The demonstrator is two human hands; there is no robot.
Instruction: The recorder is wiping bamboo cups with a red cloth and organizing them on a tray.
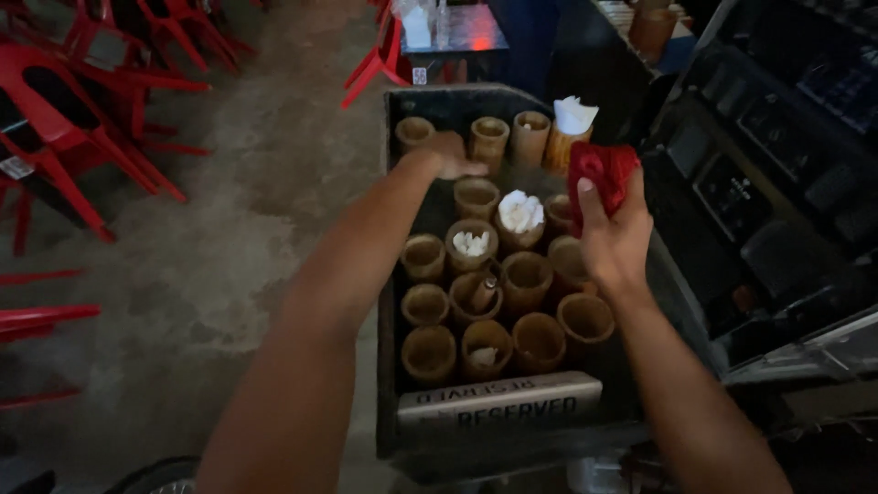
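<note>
Left hand (pixel 448 154) grips a bamboo cup at the dark tray's (pixel 391 302) far end, right hand (pixel 611 240) pinches a red cloth (pixel 602 174) — most cups there hold no napkins.

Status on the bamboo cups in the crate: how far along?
Done: three or four cups hold white paper, e.g. one mid-crate.
In hand: left hand on a back-row cup; right hand grips a red cloth.
Left: most cups look empty, like the front row of the crate.

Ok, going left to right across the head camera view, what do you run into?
Red chairs → bare concrete floor → left hand reaching over the dark tray of bamboo cups → right hand holding a red cloth → dark equipment.
</note>
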